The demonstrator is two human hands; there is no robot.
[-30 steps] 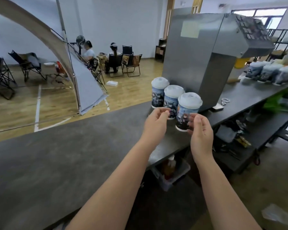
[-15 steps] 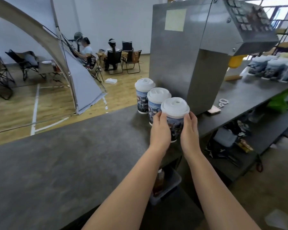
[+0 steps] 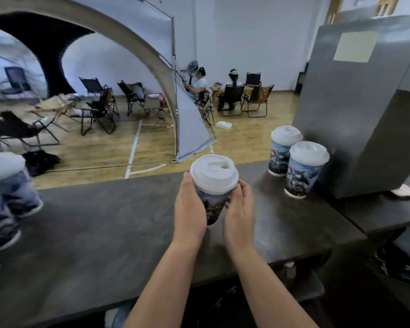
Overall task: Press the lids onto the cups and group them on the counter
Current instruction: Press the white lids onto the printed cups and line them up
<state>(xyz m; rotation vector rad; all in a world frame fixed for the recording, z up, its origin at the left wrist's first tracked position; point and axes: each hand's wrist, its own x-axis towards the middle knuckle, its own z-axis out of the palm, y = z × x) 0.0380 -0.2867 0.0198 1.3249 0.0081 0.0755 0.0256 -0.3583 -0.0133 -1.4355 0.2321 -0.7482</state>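
Both hands grip a lidded cup [image 3: 213,196] above the dark counter [image 3: 104,233]: left hand [image 3: 190,210] at its 9 o'clock, right hand [image 3: 240,215] at 3. Printed artwork shows no readable writing. Two lidded cups [image 3: 303,170] stand at 2 o'clock.

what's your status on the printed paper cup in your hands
Left hand and right hand gripping printed paper cup, white plastic lid on. Dark counter ahead unobstructed.

head-worn view, down over counter [image 3: 104,233]
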